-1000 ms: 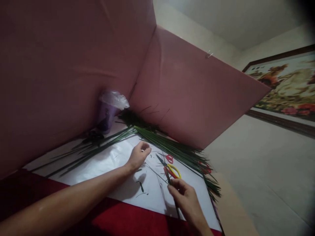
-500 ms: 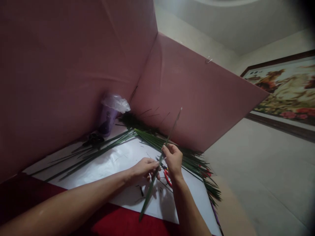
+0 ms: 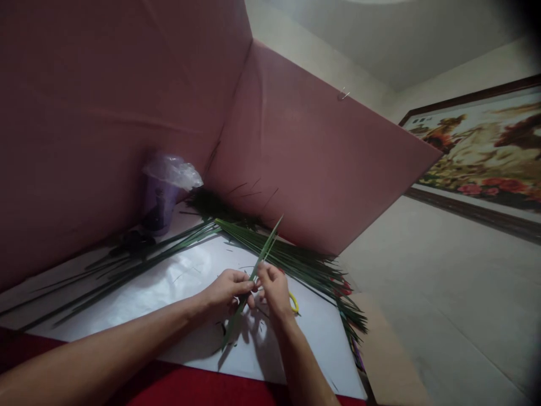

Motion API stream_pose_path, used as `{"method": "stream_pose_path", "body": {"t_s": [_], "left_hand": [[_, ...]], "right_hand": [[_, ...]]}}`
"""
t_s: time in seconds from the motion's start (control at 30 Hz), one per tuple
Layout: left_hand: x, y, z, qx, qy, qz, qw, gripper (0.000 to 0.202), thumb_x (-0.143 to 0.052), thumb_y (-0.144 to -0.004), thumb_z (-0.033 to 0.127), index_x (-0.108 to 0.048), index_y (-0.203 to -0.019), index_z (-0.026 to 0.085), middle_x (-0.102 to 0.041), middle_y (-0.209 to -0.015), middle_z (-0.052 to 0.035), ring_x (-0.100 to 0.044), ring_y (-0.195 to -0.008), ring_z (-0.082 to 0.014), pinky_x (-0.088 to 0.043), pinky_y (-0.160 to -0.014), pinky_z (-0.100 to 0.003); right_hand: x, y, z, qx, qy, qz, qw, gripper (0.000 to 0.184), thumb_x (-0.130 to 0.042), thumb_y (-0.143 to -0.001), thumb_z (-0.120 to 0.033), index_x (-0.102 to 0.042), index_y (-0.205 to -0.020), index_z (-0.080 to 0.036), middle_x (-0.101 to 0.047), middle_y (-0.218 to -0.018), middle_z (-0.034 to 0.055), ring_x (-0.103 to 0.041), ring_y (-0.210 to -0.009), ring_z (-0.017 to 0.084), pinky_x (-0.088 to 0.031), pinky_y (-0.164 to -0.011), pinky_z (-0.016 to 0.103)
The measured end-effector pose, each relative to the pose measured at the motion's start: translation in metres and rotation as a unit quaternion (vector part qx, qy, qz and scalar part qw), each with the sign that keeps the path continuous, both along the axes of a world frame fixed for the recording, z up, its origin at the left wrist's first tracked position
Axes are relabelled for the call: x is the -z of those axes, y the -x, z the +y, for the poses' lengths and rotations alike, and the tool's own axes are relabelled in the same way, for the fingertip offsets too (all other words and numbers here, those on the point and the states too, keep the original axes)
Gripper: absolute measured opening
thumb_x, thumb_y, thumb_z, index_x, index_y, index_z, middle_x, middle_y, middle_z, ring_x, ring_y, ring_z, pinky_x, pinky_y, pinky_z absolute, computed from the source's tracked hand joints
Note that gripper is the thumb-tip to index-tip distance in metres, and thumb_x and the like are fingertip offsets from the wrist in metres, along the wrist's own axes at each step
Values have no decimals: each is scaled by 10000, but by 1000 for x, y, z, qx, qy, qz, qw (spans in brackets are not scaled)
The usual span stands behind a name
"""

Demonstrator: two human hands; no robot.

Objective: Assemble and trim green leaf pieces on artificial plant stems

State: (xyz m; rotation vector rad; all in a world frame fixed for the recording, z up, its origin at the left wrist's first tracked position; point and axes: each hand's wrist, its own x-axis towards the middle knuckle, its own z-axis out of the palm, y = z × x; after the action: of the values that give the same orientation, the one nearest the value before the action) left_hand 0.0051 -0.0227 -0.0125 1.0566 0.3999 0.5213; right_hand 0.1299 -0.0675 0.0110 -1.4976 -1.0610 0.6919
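My left hand [image 3: 234, 287] pinches a long narrow green leaf [image 3: 267, 242], which slants from lower left to upper right over the white board. Close beside it, my right hand [image 3: 274, 288] has its fingers closed at the leaf's edge; a thin pale sliver shows next to the blade there. The exact grip of the right fingertips is partly hidden. Behind the right hand, a yellow tool handle [image 3: 295, 303] peeks out, the rest of that tool being covered. Small dark leaf scraps [image 3: 220, 328] lie on the board below the hands.
Long green leaves [image 3: 296, 265] are heaped along the board's right side, and more [image 3: 139, 270] fan out at left. A purple cup [image 3: 160, 203] with clear plastic on top stands by the pink partition [image 3: 316, 152]. Red cloth [image 3: 203, 386] borders the white board [image 3: 186, 338] in front.
The view has shifted, so the surroundings sit further left. The leaf's upper tip now stands lower and its blade looks wider. My right hand has come down closer to my left.
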Motion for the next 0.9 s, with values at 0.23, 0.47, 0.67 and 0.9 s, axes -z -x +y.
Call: {"method": "stream_pose_path", "body": {"t_s": [0.23, 0.47, 0.67, 0.9], "left_hand": [[4, -3, -1, -4, 6, 26, 1000, 258, -648, -675, 369, -571, -693, 123, -629, -553, -24, -393, -331, -52, -217, -351, -188], [6, -6, 0, -62, -36, 36, 997, 254, -616, -700, 383, -550, -698, 139, -604, -564, -24, -498, -412, -106, -317, -388, -208], [5, 1, 20, -314, -304, 141, 888, 329, -609, -696, 323, -594, -974, 149, -607, -994, -94, -571, -844, -205, -468, -720, -324], [-50, 37, 68, -597, -283, 111, 743, 417, -577, -713, 225, -472, -1104, 127, -531, -1104, -122, -524, -1006, -213, -422, -878, -349]], "right_hand": [[24, 3, -16, 4, -30, 29, 999, 297, -598, -730, -413, -506, -607, -159, -469, -503, -49, -403, -438, 79, -313, -417, 191], [21, 3, -17, -12, -31, 52, 998, 296, -566, -753, -432, -586, -710, -140, -555, -575, -9, -487, -480, 110, -379, -452, 212], [32, 3, -21, 74, -47, -73, 993, 345, -509, -809, -393, -618, -1011, -136, -649, -898, 91, -593, -775, 193, -468, -627, 273], [32, 17, -31, 55, -103, -228, 967, 223, -478, -847, -310, -636, -917, -169, -642, -885, 77, -576, -822, 201, -440, -744, 314]]}}
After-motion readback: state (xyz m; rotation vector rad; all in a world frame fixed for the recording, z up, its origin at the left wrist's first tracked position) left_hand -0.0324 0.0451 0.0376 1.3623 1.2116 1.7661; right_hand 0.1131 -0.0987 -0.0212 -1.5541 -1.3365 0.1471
